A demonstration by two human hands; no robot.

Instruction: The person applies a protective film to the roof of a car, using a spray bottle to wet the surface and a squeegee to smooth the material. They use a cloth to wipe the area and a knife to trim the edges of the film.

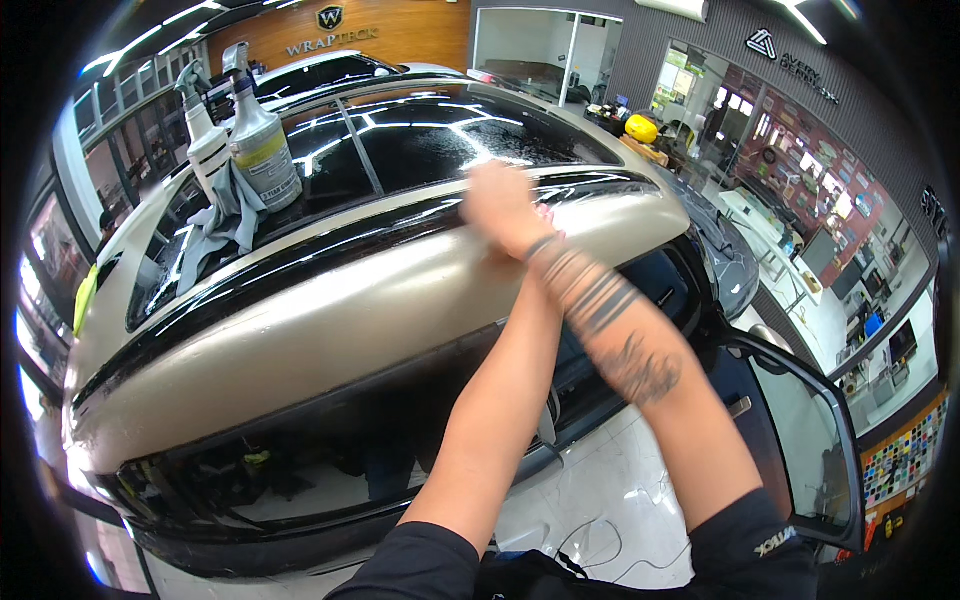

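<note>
My right hand point(500, 205) is smeared by motion over the car's upper side, just below the black roof edge. It looks curled like a fist; what it holds, if anything, cannot be made out. Crossing under the right wrist, my left hand point(545, 213) is mostly hidden, with only a bit of it showing. Both hands are at a satin gold body panel point(330, 290) that curves along the car. Above it lies the glossy black roof glass point(420, 130), beaded with water. A grey cloth point(235, 220) drapes at the base of two spray bottles point(265, 155) on the roof.
At right an open car door point(800, 430) juts out near my elbow. A cable point(600, 535) lies on the pale tiled floor below. Another car point(320, 75) stands behind. A yellow rounded object point(641, 128) and a white table point(770, 240) are farther off at right.
</note>
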